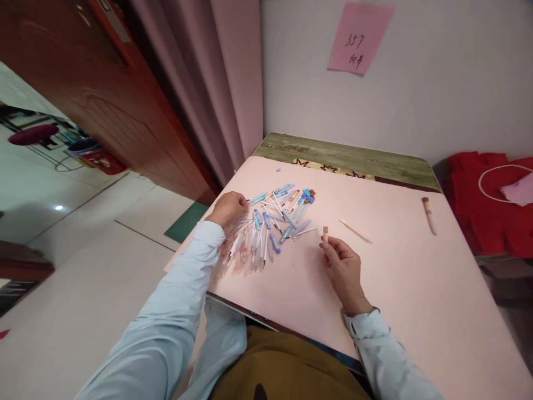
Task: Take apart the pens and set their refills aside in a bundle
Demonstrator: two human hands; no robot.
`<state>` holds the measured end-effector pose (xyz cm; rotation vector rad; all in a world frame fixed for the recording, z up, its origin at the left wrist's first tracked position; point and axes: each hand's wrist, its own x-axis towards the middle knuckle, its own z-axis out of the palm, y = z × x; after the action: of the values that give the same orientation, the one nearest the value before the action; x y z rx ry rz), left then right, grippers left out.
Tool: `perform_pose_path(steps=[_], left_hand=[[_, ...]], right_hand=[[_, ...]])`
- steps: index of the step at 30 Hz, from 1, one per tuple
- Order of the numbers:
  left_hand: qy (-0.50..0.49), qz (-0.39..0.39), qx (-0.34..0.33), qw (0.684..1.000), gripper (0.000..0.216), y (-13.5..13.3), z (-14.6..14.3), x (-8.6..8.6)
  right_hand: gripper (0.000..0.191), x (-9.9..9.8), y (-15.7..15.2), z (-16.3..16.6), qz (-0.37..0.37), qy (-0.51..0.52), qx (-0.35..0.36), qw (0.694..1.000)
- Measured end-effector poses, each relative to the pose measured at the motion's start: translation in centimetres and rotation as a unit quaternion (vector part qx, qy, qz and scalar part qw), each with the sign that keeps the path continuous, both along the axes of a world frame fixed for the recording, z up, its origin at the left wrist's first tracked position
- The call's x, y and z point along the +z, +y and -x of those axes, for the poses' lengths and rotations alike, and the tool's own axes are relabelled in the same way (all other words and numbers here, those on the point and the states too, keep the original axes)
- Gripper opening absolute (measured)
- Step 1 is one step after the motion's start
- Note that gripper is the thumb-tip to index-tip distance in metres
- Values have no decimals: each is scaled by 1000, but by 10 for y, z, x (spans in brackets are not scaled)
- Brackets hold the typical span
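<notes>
1. Right hand (342,268), one, centre right of the frame: thumb and fingers pinching a short beige tube (325,233), brown-marked at its top end; the tube stands roughly upright above the fingertips.
2. Left hand (229,210), one, left of centre: fingers curled together at the left edge of the pile; whether they grip a piece cannot be told.
3. Pile of pen parts (270,218), centre of the frame: blue, clear and pinkish barrels with thin white refills, overlapping in many directions; count not legible.
4. Cluster of small blue and brown pieces (308,195), at the upper right edge of the pile.
5. Thin pale stick (356,231), one, lying slantwise, right of centre, near the right hand.
6. Beige pen (429,216), one, brown at its upper end, lying well apart at the right of the frame.
7. Small blue piece (278,170), one, above the pile.
8. Worktop (400,300), pale pink covering, green wood-patterned far edge; carries items 3 to 7.
9. Pink note (360,39), handwritten, on the wall, upper right.
</notes>
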<state>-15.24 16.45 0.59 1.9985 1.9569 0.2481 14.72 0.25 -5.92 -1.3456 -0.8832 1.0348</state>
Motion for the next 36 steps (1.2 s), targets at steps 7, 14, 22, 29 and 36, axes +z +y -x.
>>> perform_pose_path(steps=[7,14,22,29,36], left_hand=[[50,29,12,998,12,-4,-14,-3],[105,45,19,993,16,3,-15,-12],[121,65,10,990,16,7,-24,-5],[116,88,21,989,20,6,-32,3],[144,102,12,984,26,4,-36,5]], right_hand=[[35,-1,0,1,2,-4,0,1000],[33,2,2,1,-5,1,7,1000],[30,4,2,0,-15,2,10,1000],[27,7,4,0,-36,40,18,998],[32,13,2,-3,-25,86,34,995]])
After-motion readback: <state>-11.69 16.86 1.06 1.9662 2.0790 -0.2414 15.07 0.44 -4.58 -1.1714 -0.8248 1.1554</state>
